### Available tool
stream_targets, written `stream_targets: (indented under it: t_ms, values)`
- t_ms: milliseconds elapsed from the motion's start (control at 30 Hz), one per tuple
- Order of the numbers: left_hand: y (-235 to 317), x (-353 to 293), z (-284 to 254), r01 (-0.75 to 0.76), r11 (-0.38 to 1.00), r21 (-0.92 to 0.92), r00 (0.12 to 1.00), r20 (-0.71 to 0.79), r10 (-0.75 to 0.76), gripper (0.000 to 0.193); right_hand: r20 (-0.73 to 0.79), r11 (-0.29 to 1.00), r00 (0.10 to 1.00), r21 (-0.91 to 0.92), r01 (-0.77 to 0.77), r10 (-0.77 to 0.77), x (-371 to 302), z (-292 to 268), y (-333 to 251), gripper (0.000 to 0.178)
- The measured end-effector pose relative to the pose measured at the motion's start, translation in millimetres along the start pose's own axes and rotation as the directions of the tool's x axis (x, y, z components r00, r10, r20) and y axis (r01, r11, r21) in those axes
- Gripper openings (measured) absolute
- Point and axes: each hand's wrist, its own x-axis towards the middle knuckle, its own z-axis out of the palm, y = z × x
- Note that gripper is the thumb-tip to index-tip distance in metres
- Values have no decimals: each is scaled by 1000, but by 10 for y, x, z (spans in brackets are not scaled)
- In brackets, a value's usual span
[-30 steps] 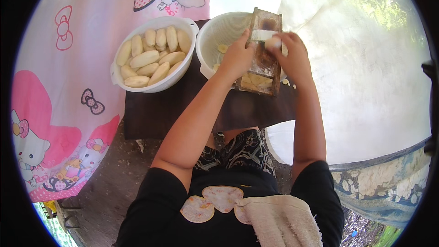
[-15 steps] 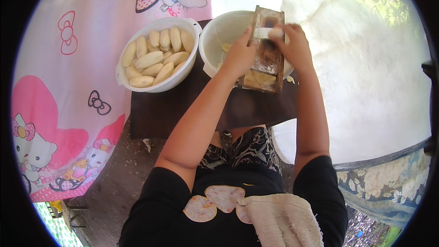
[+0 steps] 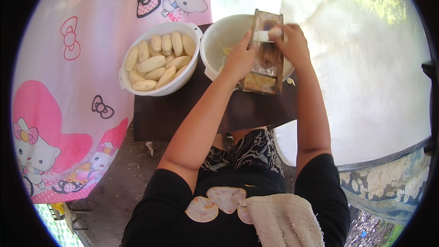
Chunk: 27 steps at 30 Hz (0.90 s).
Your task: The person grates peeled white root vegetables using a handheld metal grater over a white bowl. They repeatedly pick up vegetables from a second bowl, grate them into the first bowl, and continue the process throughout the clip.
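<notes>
A wooden slicer (image 3: 269, 59) lies slanted across a white perforated basin (image 3: 209, 66). My left hand (image 3: 242, 57) is closed on the slicer's left edge, thumb along its side. On the upper part of the board, my right hand (image 3: 295, 45) grips a pale peeled banana (image 3: 275, 32), pressed against the slicing surface next to a whitish strip; motion blurs the fingers a little. Thin slices (image 3: 227, 51) lie in the basin, most of whose inside is hidden by the board and my hand. To the left, a white bowl (image 3: 124, 81) holds several whole peeled bananas (image 3: 152, 63).
Bowl and basin stand side by side on a dark low table (image 3: 183, 116) in front of my knees. A stray slice (image 3: 291, 81) lies right of the slicer. Pink printed sheeting (image 3: 91, 55) hangs at left, a white sheet (image 3: 366, 110) at right. A towel (image 3: 283, 219) rests on my lap.
The whole view has shifted slightly. My right hand stays at the slicer's upper part with the banana, and my left hand keeps its grip on the edge.
</notes>
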Motion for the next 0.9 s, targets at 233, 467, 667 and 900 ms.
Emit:
stream_targets:
  t_ms: [233, 467, 667, 900]
  values:
    - [-127, 59, 38, 36, 999, 34, 999, 40, -37, 58, -59, 991, 990, 4, 131, -131, -476, -144, -187, 33]
    - [-4, -4, 3, -18, 997, 70, 1000, 0, 18, 59, 12, 998, 1000, 66, -2, 1, 405, 243, 381, 46]
    - [19, 18, -8, 92, 995, -31, 995, 40, -90, 57, -19, 989, 999, 141, 49, -47, 342, 230, 384, 43]
    - [-39, 11, 12, 39, 999, -15, 999, 13, -39, 59, 17, 982, 991, 141, 127, -130, -476, -111, -116, 33]
